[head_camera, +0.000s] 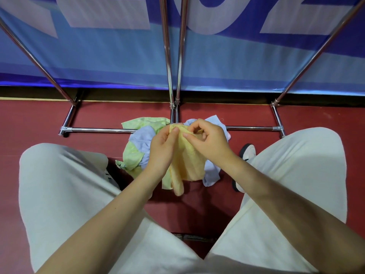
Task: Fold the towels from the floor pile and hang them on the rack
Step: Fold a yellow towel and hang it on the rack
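A yellow towel (189,163) hangs between my hands above the floor pile. My left hand (164,147) pinches its upper left edge with thumb and fingers. My right hand (205,139) pinches the top edge just to the right, fingers curled. Below lies the pile (138,147) of green and pale lilac towels on the red floor. The chrome rack (171,76) stands right behind the pile, its uprights rising in the middle and slanting at both sides.
The rack's low floor bars (98,130) run left and right of the pile. A blue banner (118,56) hangs behind the rack. My knees in white trousers (59,184) flank the pile, with my shoes (246,153) beside it.
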A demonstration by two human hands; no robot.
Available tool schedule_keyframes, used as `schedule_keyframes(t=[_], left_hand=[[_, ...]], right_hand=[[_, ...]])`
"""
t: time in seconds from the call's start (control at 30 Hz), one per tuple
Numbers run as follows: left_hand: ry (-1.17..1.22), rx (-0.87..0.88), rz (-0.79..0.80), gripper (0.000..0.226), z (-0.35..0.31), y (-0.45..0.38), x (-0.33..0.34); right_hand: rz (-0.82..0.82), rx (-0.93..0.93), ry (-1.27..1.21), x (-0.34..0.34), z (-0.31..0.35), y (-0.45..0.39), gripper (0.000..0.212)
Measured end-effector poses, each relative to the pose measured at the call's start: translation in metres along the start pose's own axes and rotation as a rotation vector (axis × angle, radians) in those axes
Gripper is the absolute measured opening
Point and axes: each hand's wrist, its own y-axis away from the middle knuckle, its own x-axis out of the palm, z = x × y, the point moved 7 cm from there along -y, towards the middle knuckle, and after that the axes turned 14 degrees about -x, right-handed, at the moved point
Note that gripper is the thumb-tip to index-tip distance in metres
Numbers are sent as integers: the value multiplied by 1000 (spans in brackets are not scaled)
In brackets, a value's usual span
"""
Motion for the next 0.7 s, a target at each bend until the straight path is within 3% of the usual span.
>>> schedule_keyframes(t=[0.13, 0.27, 0.43, 0.53, 0.7], left_hand=[[-39, 20, 16, 28, -1, -2, -3], [-70, 27, -12, 23, -5, -3, -11], [-54, 36, -96, 25, -9, -8, -36], [-117, 61, -78, 27, -9, -6, -37], [-226, 171, 32, 20, -15, 10, -17]], right_hand=[[106, 38, 62, -2, -6, 0, 21], [204, 101, 3, -8, -10, 2, 17], [316, 167, 113, -11, -31, 11, 11], [325, 135, 194, -13, -31, 13, 7], [232, 152, 261, -20, -36, 14, 24]])
